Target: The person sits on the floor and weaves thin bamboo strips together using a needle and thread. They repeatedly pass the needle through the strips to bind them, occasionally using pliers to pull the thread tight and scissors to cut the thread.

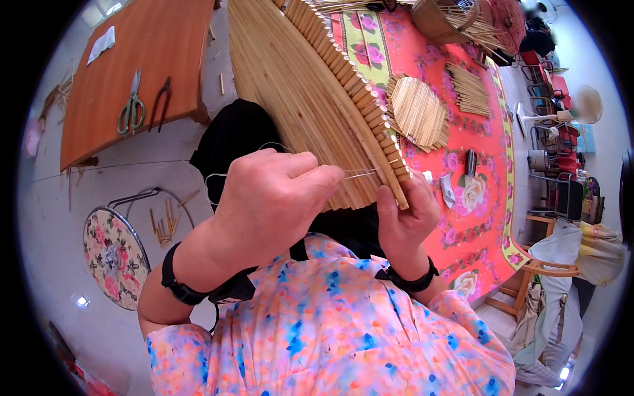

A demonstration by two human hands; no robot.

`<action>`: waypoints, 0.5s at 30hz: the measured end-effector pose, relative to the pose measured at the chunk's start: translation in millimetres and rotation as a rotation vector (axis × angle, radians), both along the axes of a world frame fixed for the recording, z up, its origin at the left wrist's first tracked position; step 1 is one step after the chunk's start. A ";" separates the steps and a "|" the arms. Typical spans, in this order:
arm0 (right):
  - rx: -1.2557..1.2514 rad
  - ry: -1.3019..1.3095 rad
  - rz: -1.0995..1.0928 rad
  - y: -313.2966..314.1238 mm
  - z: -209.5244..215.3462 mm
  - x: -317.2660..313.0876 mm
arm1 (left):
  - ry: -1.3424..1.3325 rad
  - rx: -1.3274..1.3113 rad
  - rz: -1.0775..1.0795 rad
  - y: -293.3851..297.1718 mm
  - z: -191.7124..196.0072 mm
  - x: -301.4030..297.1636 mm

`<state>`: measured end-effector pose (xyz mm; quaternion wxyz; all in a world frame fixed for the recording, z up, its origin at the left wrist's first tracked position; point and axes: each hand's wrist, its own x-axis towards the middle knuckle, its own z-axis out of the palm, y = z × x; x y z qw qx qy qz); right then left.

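A large panel of straw-coloured reed sticks [290, 86] slopes across my lap, with a ridge of short cut reed ends [362, 99] along its right edge. My left hand [274, 198] is closed in a pinch on a thin white thread [360, 175]. The thread runs taut from its fingertips to the panel's near right corner, and a loose loop curls behind the hand. At that corner my right hand [413, 214] grips a reed stick [396, 190], thumb on the near side and fingers beyond. Some of its fingers are hidden behind the reed ends.
On the left, a brown wooden table [155, 46] carries scissors [133, 105], pliers [160, 104] and a white cloth [102, 45]. A floral stool [115, 254] stands below. Right, a red floral cloth [485, 218] bears a round reed mat [418, 109], loose reeds [469, 89] and a basket [439, 23].
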<state>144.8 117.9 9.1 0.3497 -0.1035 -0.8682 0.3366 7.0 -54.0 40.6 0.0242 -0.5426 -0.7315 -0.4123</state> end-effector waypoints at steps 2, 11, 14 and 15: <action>0.026 -0.008 -0.012 -0.2 -1.9 0.5 | 0.015 -0.012 -0.008 1.7 -0.1 0.6; 0.098 -0.043 -0.042 -2.3 2.7 -0.8 | 0.026 0.027 -0.023 6.9 -1.4 1.1; 0.100 -0.051 -0.056 -2.8 4.1 -0.9 | 0.030 0.018 -0.033 6.7 -1.0 -0.2; 0.098 -0.045 -0.054 -2.8 4.1 -1.1 | 0.030 0.008 -0.037 6.4 -0.1 -0.1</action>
